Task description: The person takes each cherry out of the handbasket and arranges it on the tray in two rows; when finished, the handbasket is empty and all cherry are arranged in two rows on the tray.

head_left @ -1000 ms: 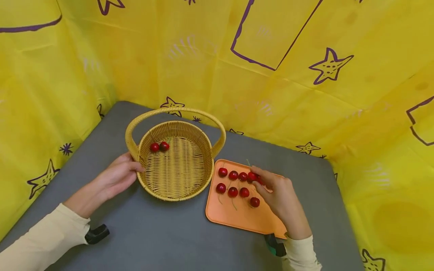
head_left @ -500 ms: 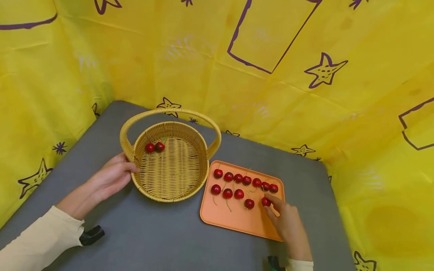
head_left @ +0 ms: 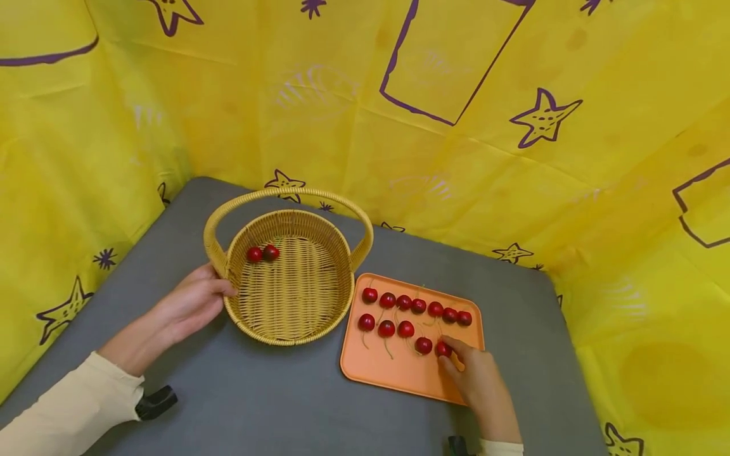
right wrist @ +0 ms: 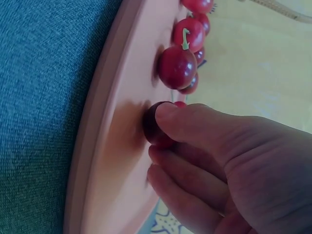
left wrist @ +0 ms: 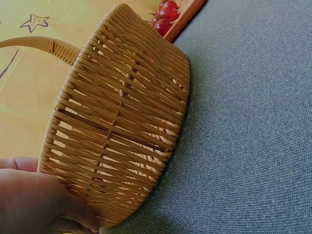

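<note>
The right hand point(head_left: 478, 380) is down on the near right corner of the orange tray point(head_left: 393, 370), its thumb and fingertips point(right wrist: 168, 113) closed round one cherry point(head_left: 443, 348), the rightmost of the front row. That cherry sits on the tray surface, close to the tray's near edge and just beside its neighbour point(head_left: 423, 345). Behind it a back row of seven cherries point(head_left: 419, 306) runs almost the full width of the tray, stopping short of the raised right rim. Bare orange lies in front of the rows on the near left part of the tray.

The left hand point(head_left: 191, 305) rests against the outer wall of the wicker basket point(head_left: 285, 329), fingers loosely curved on the weave just below the base of the handle point(head_left: 288, 192). Two cherries point(head_left: 262, 253) lie inside against the basket's far left wall; most of its floor is free. Basket and tray stand just apart on the grey table point(head_left: 256, 405), with open grey surface along the near edge and yellow sheeting point(head_left: 513, 158) closing the back and sides.
</note>
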A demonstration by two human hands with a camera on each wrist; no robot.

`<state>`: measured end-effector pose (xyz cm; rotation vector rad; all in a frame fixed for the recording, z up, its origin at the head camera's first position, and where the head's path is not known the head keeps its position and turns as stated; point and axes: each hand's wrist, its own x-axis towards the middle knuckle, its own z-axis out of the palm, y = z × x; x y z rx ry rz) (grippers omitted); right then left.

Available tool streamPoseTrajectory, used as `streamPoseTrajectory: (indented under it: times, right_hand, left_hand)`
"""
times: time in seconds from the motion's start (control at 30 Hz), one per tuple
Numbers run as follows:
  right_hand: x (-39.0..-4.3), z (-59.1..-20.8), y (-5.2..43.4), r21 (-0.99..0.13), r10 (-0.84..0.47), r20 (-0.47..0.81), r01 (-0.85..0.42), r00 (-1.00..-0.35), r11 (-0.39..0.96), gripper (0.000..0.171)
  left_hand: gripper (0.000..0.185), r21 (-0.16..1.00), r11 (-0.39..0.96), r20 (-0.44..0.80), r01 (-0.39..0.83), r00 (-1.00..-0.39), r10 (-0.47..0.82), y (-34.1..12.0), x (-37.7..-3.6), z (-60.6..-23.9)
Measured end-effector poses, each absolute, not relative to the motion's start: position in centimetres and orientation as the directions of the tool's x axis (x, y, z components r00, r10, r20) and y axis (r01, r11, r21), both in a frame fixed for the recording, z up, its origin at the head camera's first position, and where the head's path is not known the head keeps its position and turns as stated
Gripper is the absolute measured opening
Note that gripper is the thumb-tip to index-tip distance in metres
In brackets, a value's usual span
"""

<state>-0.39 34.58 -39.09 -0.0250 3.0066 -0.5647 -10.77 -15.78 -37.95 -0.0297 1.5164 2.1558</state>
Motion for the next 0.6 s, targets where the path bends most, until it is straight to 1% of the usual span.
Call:
streamPoseTrajectory:
  times: [0.2, 0.4, 0.53, 0.6]
  right_hand:
    - [-0.4, -39.2, 34.2, -0.366, -0.012, -0.073, 0.015, -0.997, 0.931, 0.038]
    - [-0.3, -38.7, 34.1, -0.383, -0.032, -0.021, -0.021, -0.999, 0.924, 0.041]
    - [-1.2, -36.7, 33.4, -0.413, -0.053, 0.039, -0.064, -0.998, 0.908, 0.043]
    - [-1.9, -35.3, 32.7, -0.432, -0.084, 0.099, -0.119, -0.992, 0.894, 0.042]
  left_hand:
    - [0.092, 0.881, -0.25, -0.291, -0.403, -0.876, 0.385, -16.0, -10.7, -38.1]
    - [0.092, 0.878, -0.251, -0.297, -0.407, -0.875, 0.382, -16.3, -10.4, -38.2]
    - [0.089, 0.88, -0.255, -0.291, -0.401, -0.879, 0.378, -15.9, -10.6, -38.1]
    - [0.089, 0.878, -0.262, -0.287, -0.401, -0.878, 0.382, -15.5, -10.9, -38.1]
